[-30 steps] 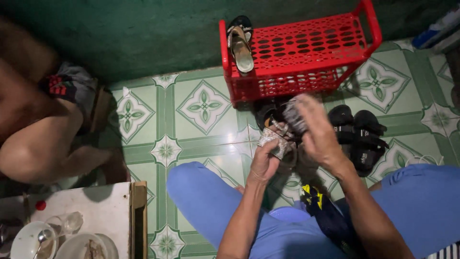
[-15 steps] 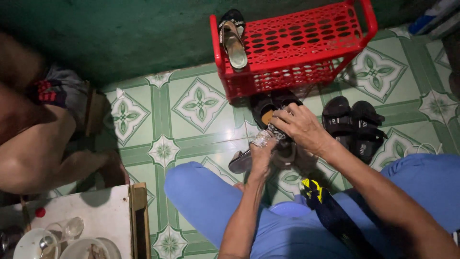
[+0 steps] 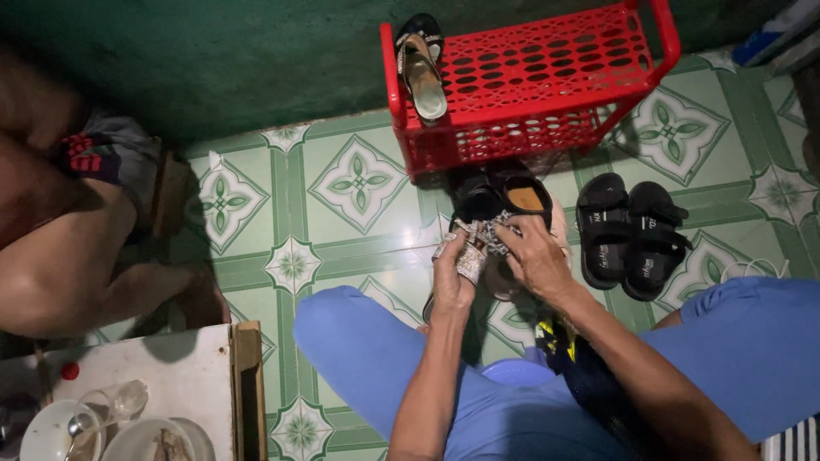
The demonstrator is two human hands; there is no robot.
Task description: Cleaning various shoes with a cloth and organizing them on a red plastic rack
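Note:
I sit with blue-trousered knees apart over a green patterned tile floor. My left hand grips a sandal with a glittery silver strap, held above the floor. My right hand presses on the same sandal's strap from the right, fingers curled over it. Just beyond my hands a pair of dark shoes with tan insoles lies on the tiles.
A red perforated plastic rack stands at the green wall, one sandal on its left end. A pair of black strap sandals lies right of my hands. Another person sits at left. A small table with bowls is at lower left.
My right hand came down from a raised position onto the sandal and now sits lower and closer to my left hand. The dark shoes behind are more exposed.

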